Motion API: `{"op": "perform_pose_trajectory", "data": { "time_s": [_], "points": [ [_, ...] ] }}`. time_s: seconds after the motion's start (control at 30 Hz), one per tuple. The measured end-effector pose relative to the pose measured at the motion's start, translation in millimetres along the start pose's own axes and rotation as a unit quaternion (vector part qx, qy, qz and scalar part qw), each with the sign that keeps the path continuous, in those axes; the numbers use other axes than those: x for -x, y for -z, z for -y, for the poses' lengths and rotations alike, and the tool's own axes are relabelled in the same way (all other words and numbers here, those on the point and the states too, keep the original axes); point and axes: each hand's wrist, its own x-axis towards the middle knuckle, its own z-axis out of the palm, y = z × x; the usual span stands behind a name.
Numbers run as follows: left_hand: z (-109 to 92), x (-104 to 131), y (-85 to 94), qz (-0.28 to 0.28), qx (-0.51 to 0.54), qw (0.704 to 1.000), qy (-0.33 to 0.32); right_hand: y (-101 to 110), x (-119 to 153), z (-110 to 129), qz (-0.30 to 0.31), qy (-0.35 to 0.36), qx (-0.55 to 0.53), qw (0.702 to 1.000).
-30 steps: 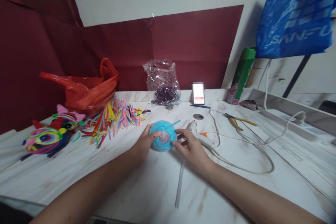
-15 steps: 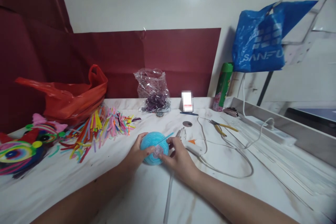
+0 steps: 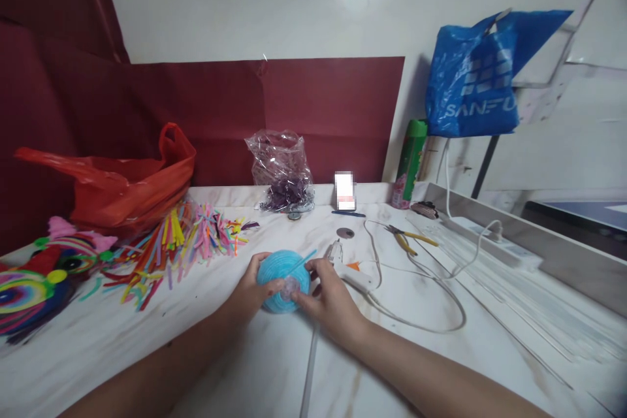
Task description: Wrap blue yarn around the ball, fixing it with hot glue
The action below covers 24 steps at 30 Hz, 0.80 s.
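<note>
A light-blue round ball (image 3: 279,264), seemingly wound from a fuzzy strand, is held just above the table between both hands. My left hand (image 3: 252,290) wraps its left side, the thumb resting on the front near a pale, pinkish translucent piece (image 3: 290,287). From the right, my right hand (image 3: 330,297) grips the ball with its thumb by that piece and its index finger near a loose blue strand end (image 3: 308,255). A white hot glue gun (image 3: 355,276) lies beyond my right hand. Beneath the hands, a thin pale strip (image 3: 309,366) runs towards me.
Colourful cut strips (image 3: 171,248) and bright craft figures (image 3: 44,281) lie left, before a red plastic bag (image 3: 132,183). Yellow-handled pliers (image 3: 409,238), looping cable, a power strip (image 3: 494,245) and long clear-wrapped sticks (image 3: 529,307) occupy the right. A green spray can (image 3: 410,163) stands behind.
The whole view has shifted slightly. Both hands keep their hold on the blue ball, with little visible change in their grip.
</note>
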Motion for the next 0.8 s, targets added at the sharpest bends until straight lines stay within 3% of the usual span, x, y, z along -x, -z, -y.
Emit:
{"op": "perform_pose_trajectory", "data": {
  "time_s": [0.37, 0.8],
  "points": [
    [1.3, 0.4, -0.4, -0.025, -0.024, 0.999, -0.002, -2.0, -0.9, -4.5, 0.003, -0.002, 0.000, 1.000],
    [3.7, -1.3, 1.1, 0.001, 0.013, 1.000, -0.014, -1.3, -1.3, -5.9, 0.007, 0.019, 0.015, 1.000]
  ]
}}
